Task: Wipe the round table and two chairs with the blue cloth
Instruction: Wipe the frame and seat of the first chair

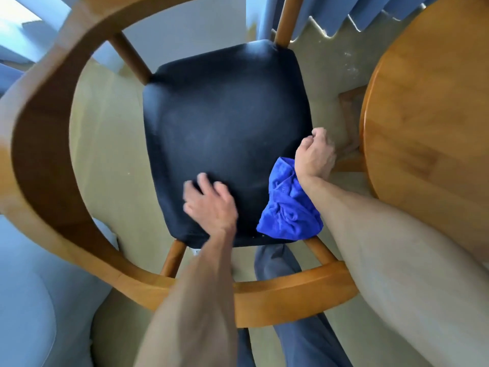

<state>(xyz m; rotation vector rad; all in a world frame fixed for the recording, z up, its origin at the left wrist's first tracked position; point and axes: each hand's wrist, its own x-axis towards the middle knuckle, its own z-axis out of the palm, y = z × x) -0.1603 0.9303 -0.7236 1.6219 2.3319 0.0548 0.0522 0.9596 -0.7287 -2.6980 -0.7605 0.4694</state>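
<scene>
We note the blue cloth [289,206] bunched at the near right corner of the black seat [225,123], draped partly over its edge. It lies under our right wrist; the right hand [315,153] sits just beyond it at the seat's right edge, fingers curled, and whether it holds a fold of the cloth we cannot tell. The left hand [210,205], blurred, rests on the seat with fingers spread, holding nothing, apart from the cloth. The wooden chair frame [53,107] rings the seat; the round table [428,102] stands to the right. No readable writing.
</scene>
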